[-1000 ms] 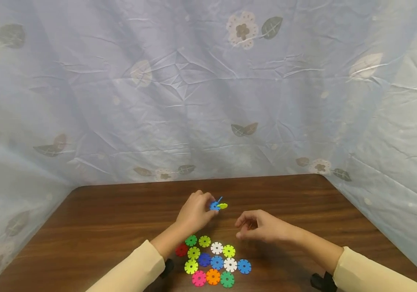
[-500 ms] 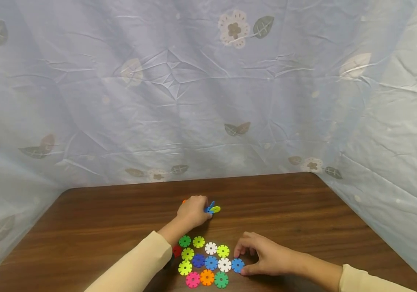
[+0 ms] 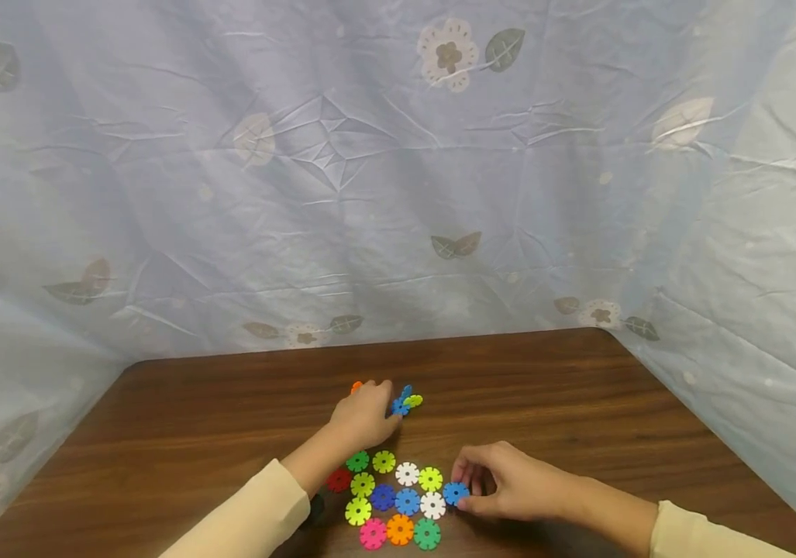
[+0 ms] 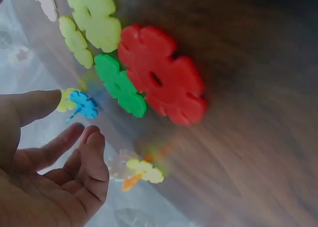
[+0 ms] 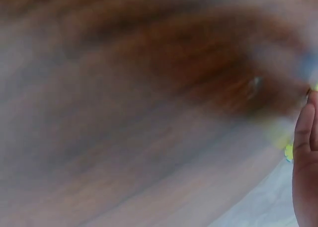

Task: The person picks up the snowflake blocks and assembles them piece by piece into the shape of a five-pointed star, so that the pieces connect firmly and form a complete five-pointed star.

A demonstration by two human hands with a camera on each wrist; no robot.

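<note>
My right hand pinches a blue notched interlocking disc between thumb and fingers, at the right end of the loose discs. In the right wrist view only the edge of that hand shows. My left hand holds nothing; its thumb and fingers are spread apart in the left wrist view. Just right of its fingertips stands a small joined piece of blue discs and a yellow-green disc. Behind the left hand, partly hidden, is another joined piece with an orange disc and a yellow one.
Several loose discs lie flat in rows on the wooden table, among them a white disc, a pink disc, an orange disc and a red disc. A patterned curtain hangs behind the table.
My right hand has come down toward me to the loose discs and picked up the blue disc at the end. The left hand has let go of the blue and yellow-green joined piece.
</note>
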